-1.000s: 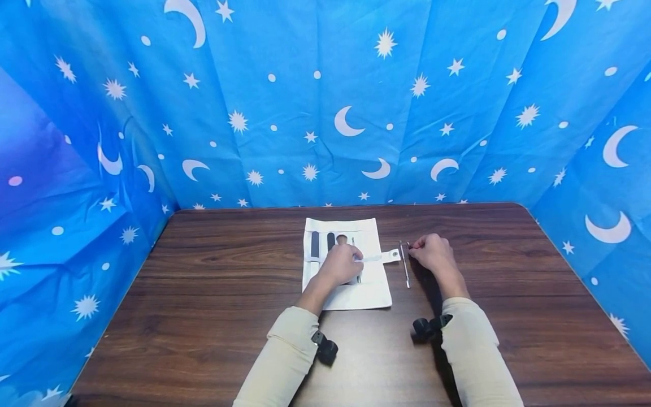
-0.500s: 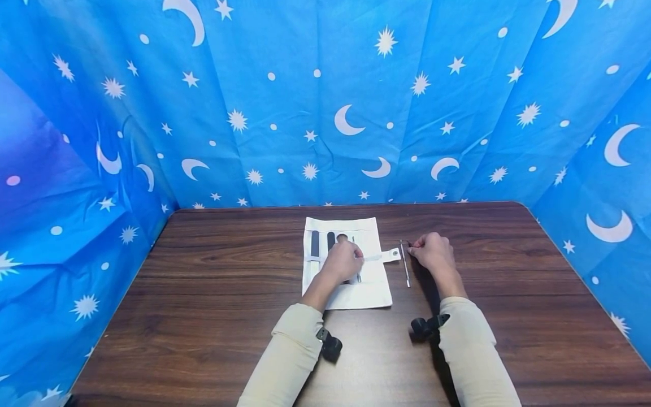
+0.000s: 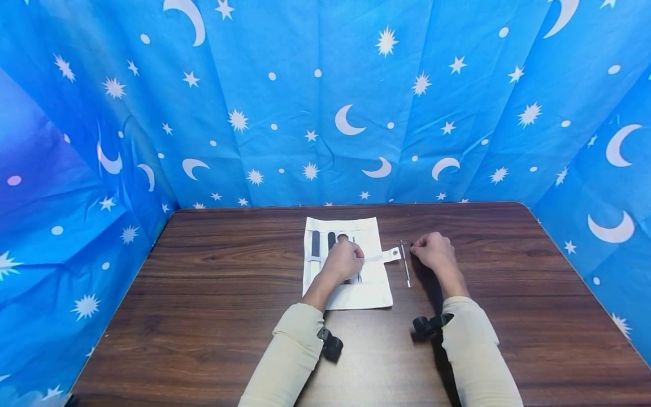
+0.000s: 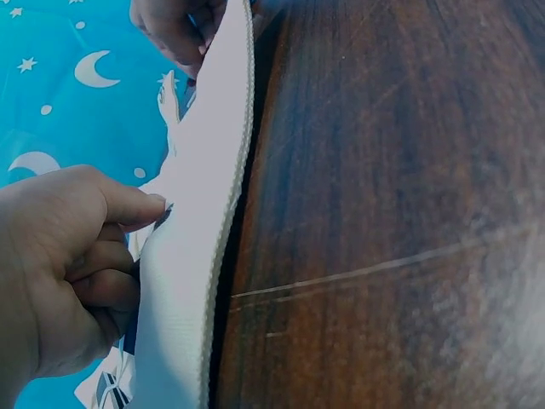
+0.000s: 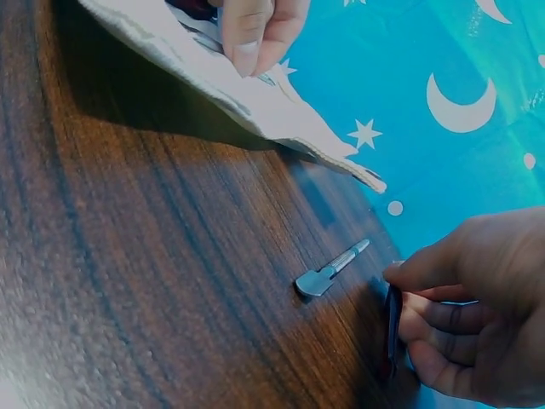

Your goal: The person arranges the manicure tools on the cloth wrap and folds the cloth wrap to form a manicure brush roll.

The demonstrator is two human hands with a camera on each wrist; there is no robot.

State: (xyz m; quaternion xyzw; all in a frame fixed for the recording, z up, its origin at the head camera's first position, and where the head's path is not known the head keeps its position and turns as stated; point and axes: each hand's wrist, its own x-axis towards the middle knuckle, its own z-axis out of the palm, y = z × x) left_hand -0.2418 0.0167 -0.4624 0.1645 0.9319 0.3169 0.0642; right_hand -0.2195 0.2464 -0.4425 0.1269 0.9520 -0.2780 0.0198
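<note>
An open white roll-up tool case [image 3: 373,297] lies on the table. My left hand [image 3: 342,262] is over it, thumb and fingers pinching its white band near the middle. Dark flat-ended tools [image 3: 316,244] stand in the left slots; my hand partly covers a round brown-tipped tool [image 3: 343,238] and a thin metal tool [image 3: 359,277]. Right of the snap tab [image 3: 391,255] lies a slim metal cuticle pusher [image 3: 406,265] with a spade-shaped end. Beside it, my right hand [image 5: 477,307] pinches a thin dark piece [image 5: 393,328], whose kind I cannot tell.
The dark wood-grain table [image 3: 213,282] extends around the case on all sides. A blue cloth [image 3: 285,102] with moons and stars hangs behind it and at both sides. Black wrist cameras [image 3: 331,346] are strapped to both forearms.
My right hand has shifted very slightly right, away from the cuticle pusher. My left hand keeps its place on the case, its forearm a little further right than a second ago.
</note>
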